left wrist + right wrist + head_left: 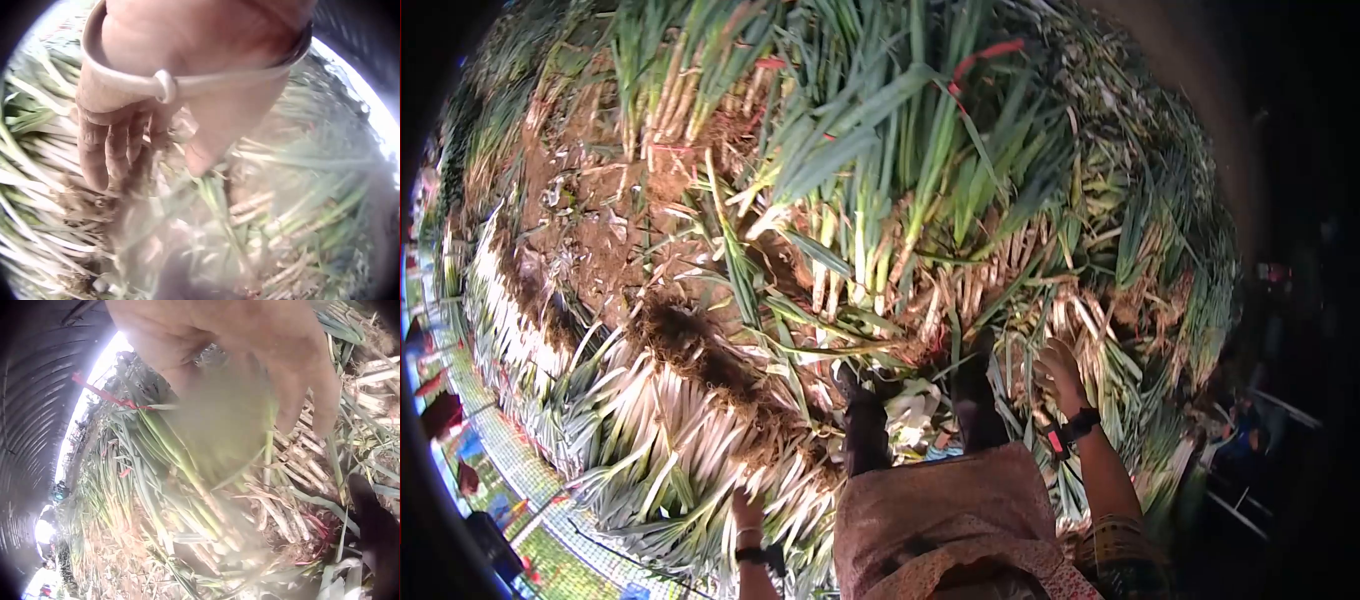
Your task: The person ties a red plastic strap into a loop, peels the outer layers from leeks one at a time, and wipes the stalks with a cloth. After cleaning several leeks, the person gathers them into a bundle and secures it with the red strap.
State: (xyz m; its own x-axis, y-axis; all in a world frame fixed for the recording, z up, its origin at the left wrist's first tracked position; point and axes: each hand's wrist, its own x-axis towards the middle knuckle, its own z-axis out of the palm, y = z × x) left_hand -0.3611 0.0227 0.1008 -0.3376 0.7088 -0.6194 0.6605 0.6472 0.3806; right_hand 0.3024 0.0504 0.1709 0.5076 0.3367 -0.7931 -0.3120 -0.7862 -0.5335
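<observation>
My left hand (747, 510) hangs over the leafy side of a row of white-stalked leeks or green onions (650, 395). The left wrist view has this hand (181, 56) with fingers pointing down, slightly bent, thumb apart, gripping nothing visible. My right hand (1060, 375) reaches over stalks at the right, beside upright bundles (870, 230). Its fingers are spread and loosely bent in the right wrist view, where the hand (256, 337) is above pale stalks (303, 462); a blur hides part of the space below the palm, and no held stalk is visible.
Bare brown soil (585, 255) with leaf scraps lies at the left. My dark-clad feet (978, 400) stand among loose leaves. More tied bundles (680, 90) stand at the back, some with red ties (1000, 48). A net (550, 490) runs along the lower left edge.
</observation>
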